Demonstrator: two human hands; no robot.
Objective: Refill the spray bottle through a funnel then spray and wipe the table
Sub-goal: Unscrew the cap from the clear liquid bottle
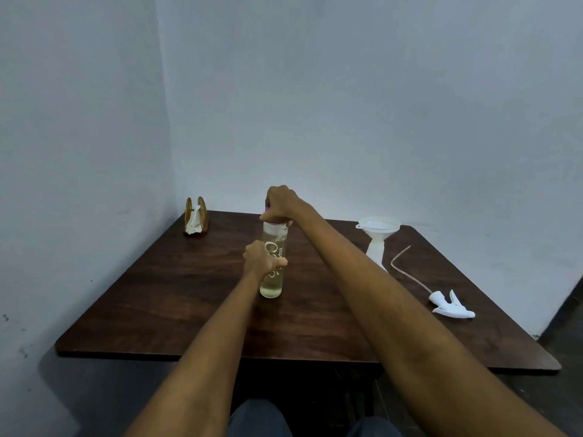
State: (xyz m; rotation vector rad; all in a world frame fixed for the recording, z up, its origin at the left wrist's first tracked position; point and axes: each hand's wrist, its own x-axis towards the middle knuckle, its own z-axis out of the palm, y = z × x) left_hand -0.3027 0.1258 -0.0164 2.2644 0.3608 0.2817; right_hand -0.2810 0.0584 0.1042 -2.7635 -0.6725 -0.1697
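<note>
Dark table (195, 298), mid-frame: left hand (260, 260) gripped around bottle (273, 279), right hand (279, 201) closed over cap (267, 209), likely unscrewing; next, pouring into funnel (377, 238) at right.

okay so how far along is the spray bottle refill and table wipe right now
Done: the sprayer head lies off on the table, and the funnel sits in the spray bottle. In hand: the left hand steadies the clear bottle while the right hand holds its cap. Left: pouring, reassembling, spraying, wiping.
</note>
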